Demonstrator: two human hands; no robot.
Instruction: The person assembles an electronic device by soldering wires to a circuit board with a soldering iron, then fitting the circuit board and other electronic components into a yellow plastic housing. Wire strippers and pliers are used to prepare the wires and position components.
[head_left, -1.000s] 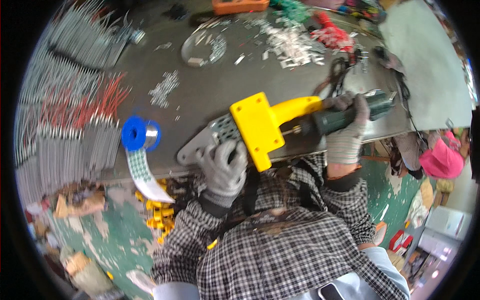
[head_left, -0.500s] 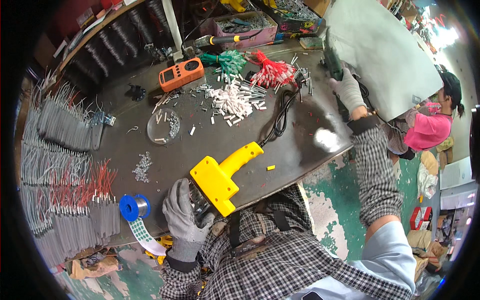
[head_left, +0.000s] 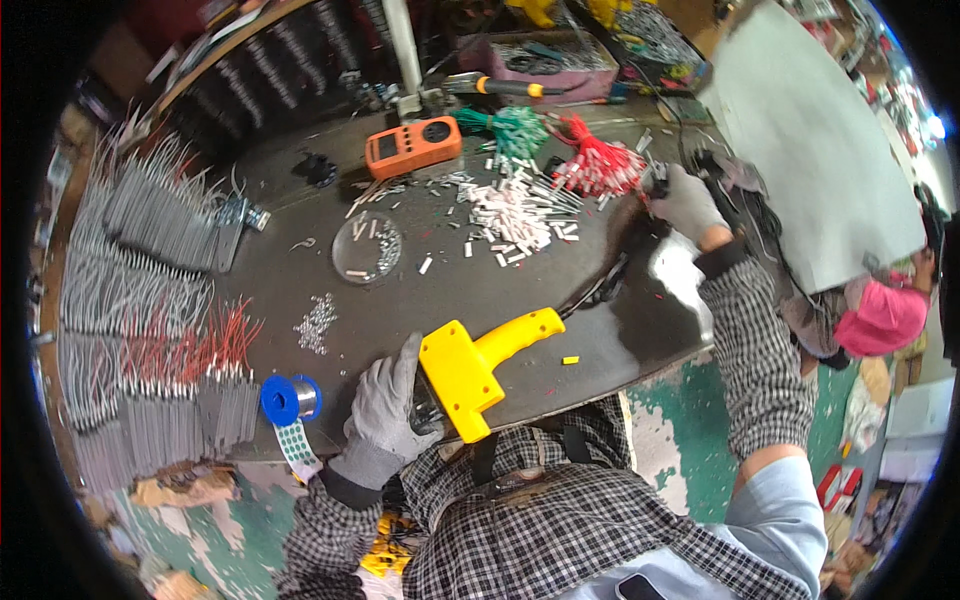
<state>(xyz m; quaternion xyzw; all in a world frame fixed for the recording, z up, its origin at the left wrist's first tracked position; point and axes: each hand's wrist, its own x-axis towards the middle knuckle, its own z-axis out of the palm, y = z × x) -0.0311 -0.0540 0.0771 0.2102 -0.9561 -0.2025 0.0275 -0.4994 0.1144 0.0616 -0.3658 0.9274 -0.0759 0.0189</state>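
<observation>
A yellow pistol-shaped power tool (head_left: pixel 462 375) lies on its side at the table's near edge, screw holes facing up, its handle pointing right. My left hand (head_left: pixel 388 408), in a grey glove, is closed around the dark front end of it. From the handle a black cord (head_left: pixel 605 285) runs across the table toward my right hand, partly smeared by motion. My right hand (head_left: pixel 688 205), gloved too, is closed by the red wire bundle (head_left: pixel 602 160), with a black part of the cord at its fingertips. Beside the handle lies a small yellow piece (head_left: pixel 570 360).
Beyond the tool are white sleeves (head_left: pixel 515 215), green wires (head_left: pixel 515 132), an orange meter (head_left: pixel 412 148) and a round dish (head_left: pixel 366 248) of small parts. Grey wired strips (head_left: pixel 165 430) and a blue solder spool (head_left: pixel 290 400) stand left. A person in pink (head_left: pixel 880 318) is at right.
My right hand has left the dark tool at the back right and come nearer, onto the cord. The cord's coil has been pulled and shifted. My left hand still grips the yellow tool.
</observation>
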